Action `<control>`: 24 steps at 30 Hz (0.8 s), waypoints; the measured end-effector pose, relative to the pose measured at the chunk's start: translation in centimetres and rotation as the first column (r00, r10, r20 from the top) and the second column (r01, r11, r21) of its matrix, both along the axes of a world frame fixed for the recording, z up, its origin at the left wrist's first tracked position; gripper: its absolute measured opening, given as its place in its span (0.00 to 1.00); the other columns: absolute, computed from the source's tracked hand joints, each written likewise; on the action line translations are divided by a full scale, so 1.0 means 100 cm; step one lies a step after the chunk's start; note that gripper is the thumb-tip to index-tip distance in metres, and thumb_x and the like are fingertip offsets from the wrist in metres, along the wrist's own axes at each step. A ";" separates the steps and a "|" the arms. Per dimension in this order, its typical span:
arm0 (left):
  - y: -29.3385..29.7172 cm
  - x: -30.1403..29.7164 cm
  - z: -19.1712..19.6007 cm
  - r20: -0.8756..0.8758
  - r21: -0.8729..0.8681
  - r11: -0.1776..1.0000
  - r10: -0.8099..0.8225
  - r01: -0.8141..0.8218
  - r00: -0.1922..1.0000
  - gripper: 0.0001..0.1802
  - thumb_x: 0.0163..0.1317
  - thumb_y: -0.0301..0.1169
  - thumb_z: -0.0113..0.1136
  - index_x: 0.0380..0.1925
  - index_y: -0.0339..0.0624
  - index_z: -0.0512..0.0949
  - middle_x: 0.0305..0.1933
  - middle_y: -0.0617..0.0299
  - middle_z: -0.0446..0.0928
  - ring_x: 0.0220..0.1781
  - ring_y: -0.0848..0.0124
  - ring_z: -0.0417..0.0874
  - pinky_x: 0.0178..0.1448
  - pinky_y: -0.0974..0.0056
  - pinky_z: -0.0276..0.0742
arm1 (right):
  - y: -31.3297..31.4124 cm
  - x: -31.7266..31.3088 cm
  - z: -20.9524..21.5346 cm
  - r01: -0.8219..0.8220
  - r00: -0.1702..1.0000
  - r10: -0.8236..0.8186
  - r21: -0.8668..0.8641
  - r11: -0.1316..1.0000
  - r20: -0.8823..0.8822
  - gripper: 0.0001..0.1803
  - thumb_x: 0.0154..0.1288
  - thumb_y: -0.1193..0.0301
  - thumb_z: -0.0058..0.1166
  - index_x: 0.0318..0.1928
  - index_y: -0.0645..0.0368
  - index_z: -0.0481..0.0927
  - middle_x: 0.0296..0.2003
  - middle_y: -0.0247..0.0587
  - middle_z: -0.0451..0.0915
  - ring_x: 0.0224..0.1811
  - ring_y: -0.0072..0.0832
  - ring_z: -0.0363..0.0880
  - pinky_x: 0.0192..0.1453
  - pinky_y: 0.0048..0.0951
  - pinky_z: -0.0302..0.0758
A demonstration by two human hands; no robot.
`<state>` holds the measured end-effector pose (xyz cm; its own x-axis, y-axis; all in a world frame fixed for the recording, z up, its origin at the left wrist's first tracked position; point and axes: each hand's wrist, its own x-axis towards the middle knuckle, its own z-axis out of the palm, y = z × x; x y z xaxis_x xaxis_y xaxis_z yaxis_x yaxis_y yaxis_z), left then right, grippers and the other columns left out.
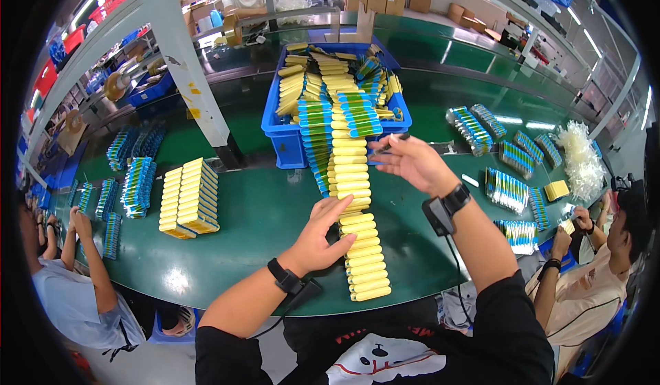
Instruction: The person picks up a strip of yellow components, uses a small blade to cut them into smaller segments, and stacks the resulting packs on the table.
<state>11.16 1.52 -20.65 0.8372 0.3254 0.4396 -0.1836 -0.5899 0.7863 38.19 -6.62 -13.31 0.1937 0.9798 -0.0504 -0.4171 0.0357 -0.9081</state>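
Observation:
A long row of pale yellow, round-ended pieces (364, 251) runs from the blue bin toward the table's near edge. My left hand (317, 237) lies against the row's left side, thumb and fingers apart, the fingertips at the pieces. To the right of the row's upper part is my right hand (416, 166), its fingers bent around a thin dark pen-like stick (385, 148). Blue-and-green wrapped strips (316, 137) hang over the front of the blue bin (285, 137), beside the yellow row. More yellow pieces (292, 82) and wrapped strips are heaped inside it.
A block of stacked yellow pieces (189, 199) stands on the green table (275, 206) at left. Bundles of wrapped strips (507, 189) lie on both sides. A grey metal post (189, 69) rises behind the block. People work at left, right and far side.

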 end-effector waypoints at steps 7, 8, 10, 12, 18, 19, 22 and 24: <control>-0.007 -0.013 0.019 0.129 0.285 0.958 -0.057 0.018 0.990 0.36 0.56 0.36 0.66 0.66 0.41 0.73 0.65 0.53 0.76 0.70 0.47 0.67 0.73 0.49 0.58 | 0.029 -0.003 0.043 -0.009 0.982 0.034 -0.135 0.991 0.184 0.14 0.75 0.61 0.56 0.47 0.59 0.83 0.43 0.37 0.83 0.44 0.29 0.82 0.46 0.30 0.77; -0.008 -0.015 0.022 0.136 0.275 0.961 -0.045 0.006 0.990 0.36 0.56 0.36 0.66 0.66 0.41 0.73 0.65 0.53 0.76 0.70 0.47 0.67 0.73 0.49 0.58 | 0.030 -0.007 0.048 -0.002 0.975 0.031 -0.131 0.991 0.220 0.14 0.75 0.61 0.57 0.45 0.60 0.84 0.40 0.36 0.84 0.41 0.27 0.82 0.44 0.29 0.76; -0.010 -0.017 0.026 0.170 0.300 0.953 -0.107 0.053 0.980 0.36 0.55 0.37 0.66 0.66 0.42 0.73 0.66 0.53 0.76 0.70 0.49 0.67 0.71 0.49 0.59 | 0.030 -0.009 0.059 -0.005 0.972 0.043 -0.162 0.987 0.233 0.13 0.74 0.62 0.57 0.43 0.60 0.84 0.36 0.35 0.83 0.35 0.26 0.80 0.41 0.28 0.75; -0.011 -0.017 0.028 0.216 0.291 0.956 -0.084 0.018 0.973 0.35 0.54 0.37 0.66 0.65 0.42 0.75 0.63 0.54 0.78 0.68 0.50 0.69 0.69 0.48 0.61 | 0.027 0.002 0.076 -0.111 0.955 0.166 -0.221 0.969 0.245 0.13 0.74 0.62 0.57 0.43 0.59 0.84 0.35 0.35 0.83 0.35 0.27 0.79 0.41 0.29 0.75; -0.012 -0.023 0.029 0.408 0.344 0.934 -0.055 -0.098 0.911 0.28 0.54 0.38 0.65 0.56 0.42 0.82 0.48 0.58 0.81 0.59 0.53 0.76 0.60 0.49 0.67 | 0.028 0.035 0.115 -0.230 0.837 0.394 -0.410 0.883 0.380 0.11 0.71 0.66 0.59 0.38 0.62 0.85 0.34 0.38 0.85 0.38 0.28 0.83 0.43 0.29 0.77; -0.012 -0.024 0.029 0.444 0.349 0.930 -0.055 -0.115 0.894 0.26 0.54 0.38 0.64 0.54 0.42 0.83 0.47 0.59 0.81 0.57 0.54 0.77 0.57 0.50 0.68 | 0.028 0.048 0.112 -0.258 0.808 0.401 -0.353 0.899 0.432 0.11 0.69 0.65 0.61 0.37 0.62 0.85 0.34 0.38 0.85 0.37 0.27 0.83 0.44 0.29 0.78; -0.014 -0.027 0.032 0.505 0.344 0.930 -0.065 -0.132 0.861 0.24 0.54 0.39 0.63 0.51 0.43 0.85 0.46 0.59 0.80 0.53 0.56 0.78 0.53 0.52 0.69 | 0.028 0.080 0.118 -0.303 0.724 0.435 -0.320 0.898 0.536 0.13 0.63 0.63 0.65 0.35 0.62 0.84 0.32 0.37 0.84 0.35 0.28 0.82 0.44 0.30 0.78; -0.016 -0.028 0.033 0.529 0.336 0.933 -0.075 -0.127 0.845 0.23 0.54 0.39 0.63 0.50 0.43 0.85 0.45 0.59 0.80 0.52 0.56 0.79 0.51 0.53 0.69 | 0.030 0.091 0.117 -0.207 0.832 0.254 -0.148 0.967 0.493 0.15 0.62 0.61 0.64 0.33 0.63 0.83 0.30 0.38 0.82 0.34 0.29 0.81 0.44 0.30 0.77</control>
